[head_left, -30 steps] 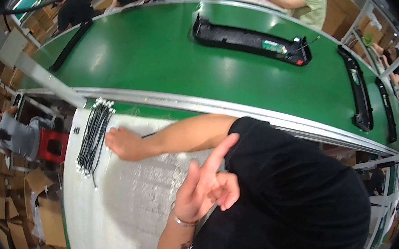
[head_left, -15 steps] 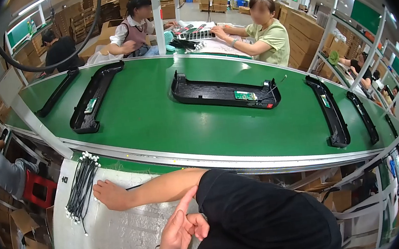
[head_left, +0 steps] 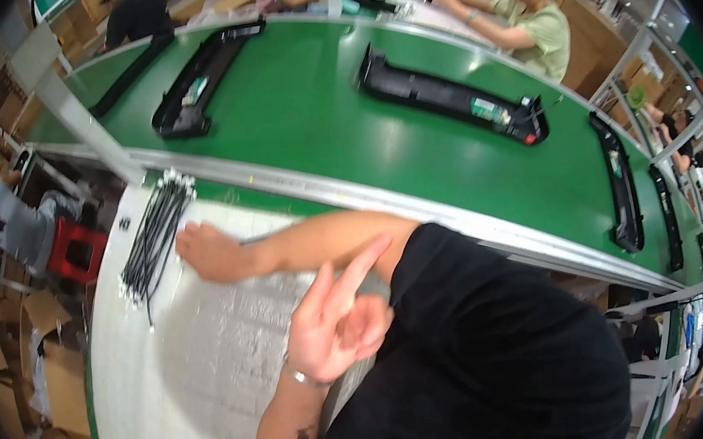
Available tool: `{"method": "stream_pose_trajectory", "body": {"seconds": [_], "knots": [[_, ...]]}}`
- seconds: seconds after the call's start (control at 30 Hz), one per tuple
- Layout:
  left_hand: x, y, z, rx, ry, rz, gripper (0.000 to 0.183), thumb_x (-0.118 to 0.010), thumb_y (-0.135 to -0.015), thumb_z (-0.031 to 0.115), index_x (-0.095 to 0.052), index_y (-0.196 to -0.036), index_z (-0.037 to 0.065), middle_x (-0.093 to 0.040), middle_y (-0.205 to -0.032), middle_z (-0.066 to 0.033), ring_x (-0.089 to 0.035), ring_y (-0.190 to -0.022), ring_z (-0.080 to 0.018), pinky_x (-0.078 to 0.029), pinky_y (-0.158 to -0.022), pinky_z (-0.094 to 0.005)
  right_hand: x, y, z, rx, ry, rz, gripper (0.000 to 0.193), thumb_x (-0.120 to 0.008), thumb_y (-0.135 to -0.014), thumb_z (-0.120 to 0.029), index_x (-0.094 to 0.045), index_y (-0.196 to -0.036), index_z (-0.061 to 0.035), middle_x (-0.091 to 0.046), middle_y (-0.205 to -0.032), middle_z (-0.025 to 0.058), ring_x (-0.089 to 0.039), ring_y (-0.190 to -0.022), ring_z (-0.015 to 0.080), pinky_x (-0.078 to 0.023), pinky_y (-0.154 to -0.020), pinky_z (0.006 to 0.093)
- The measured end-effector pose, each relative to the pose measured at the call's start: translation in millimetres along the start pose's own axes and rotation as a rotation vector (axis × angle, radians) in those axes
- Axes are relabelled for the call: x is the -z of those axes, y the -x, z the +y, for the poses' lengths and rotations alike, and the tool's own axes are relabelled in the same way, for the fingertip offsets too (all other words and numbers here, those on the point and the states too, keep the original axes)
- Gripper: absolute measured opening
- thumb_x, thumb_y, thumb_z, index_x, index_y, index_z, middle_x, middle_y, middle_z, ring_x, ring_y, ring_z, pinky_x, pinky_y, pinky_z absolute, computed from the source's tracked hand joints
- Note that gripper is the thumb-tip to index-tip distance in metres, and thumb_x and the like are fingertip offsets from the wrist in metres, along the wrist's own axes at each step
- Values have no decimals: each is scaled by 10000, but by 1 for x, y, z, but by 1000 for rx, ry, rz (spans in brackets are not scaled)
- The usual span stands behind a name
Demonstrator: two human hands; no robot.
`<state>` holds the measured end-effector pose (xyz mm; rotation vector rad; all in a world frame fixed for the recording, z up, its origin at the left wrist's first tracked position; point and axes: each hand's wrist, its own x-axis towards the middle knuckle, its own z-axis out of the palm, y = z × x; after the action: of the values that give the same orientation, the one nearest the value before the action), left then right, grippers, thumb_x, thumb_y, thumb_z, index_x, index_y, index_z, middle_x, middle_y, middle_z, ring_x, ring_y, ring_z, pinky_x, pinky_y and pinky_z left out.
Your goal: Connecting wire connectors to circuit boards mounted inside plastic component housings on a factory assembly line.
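Note:
My right arm reaches leftward across the white work surface point(head_left: 206, 380). Its hand point(head_left: 211, 253) is closed, knuckles up, just right of a bundle of black cables point(head_left: 156, 236) with white connectors. A short length of black cable point(head_left: 264, 240) sticks out behind that wrist; it seems to run into the closed fingers, whose tips are hidden. My left hand point(head_left: 337, 328), with a bracelet at the wrist, holds nothing. Its index finger is stretched out against my right forearm near the sleeve, while the other fingers are partly bent.
Beyond lies a green conveyor belt point(head_left: 298, 114) with a metal edge. A black plastic housing point(head_left: 441, 94) with a green circuit board rests on it, among several similar housings. Two people sit across the belt. A red stool point(head_left: 76, 253) and cardboard boxes point(head_left: 64, 378) stand at left.
The view has tilted and shifted, so belt, housings and cables appear higher and farther right. Both hands keep nearly the same pose, the left index finger still at the right forearm.

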<state>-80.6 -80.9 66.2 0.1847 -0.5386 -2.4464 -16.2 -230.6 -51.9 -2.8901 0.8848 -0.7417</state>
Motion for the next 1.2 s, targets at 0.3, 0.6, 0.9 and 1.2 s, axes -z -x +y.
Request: {"method": "stream_pose_trajectory", "body": {"seconds": [0.3, 0.6, 0.9, 1.2], "knots": [[-1, 87, -13, 73, 233, -352, 488, -508, -888, 297, -500, -1153, -112, -627, -943, -207, -616, -607, -219, -466, -463, -281, -25, -7, -11, 12, 13, 137, 263, -527, -714, -102, -542, -963, -18, -501, -984, 88, -439, -956, 243, -368, -802, 331], [-42, 61, -13, -80, -181, -730, 593, -499, -900, 379, -432, -1176, -142, -606, -925, -169, -604, -758, -202, -465, -608, -299, -4, 6, -5, -29, -200, 27, 292, -534, -705, -28, -521, -994, 11, -483, -1029, 91, -427, -994, 248, -373, -844, 334], [-39, 48, -10, -87, -107, -841, 579, -477, -900, 415, -568, -1012, -146, -555, -521, -53, -450, -336, -99, -319, -309, -242, -6, 4, -7, -17, -245, 38, 287, -533, -678, -8, -517, -962, 29, -479, -1025, 138, -437, -1018, 278, -374, -866, 368], [73, 13, -10, 254, -242, 15, 449, -290, -934, 306, -541, -834, -53, -561, -669, -111, -475, -553, -176, -383, -544, -283, -18, -2, -1, -30, -246, 126, 173, -508, -672, -36, -512, -843, -11, -478, -939, 118, -447, -932, 267, -389, -778, 364]]}}
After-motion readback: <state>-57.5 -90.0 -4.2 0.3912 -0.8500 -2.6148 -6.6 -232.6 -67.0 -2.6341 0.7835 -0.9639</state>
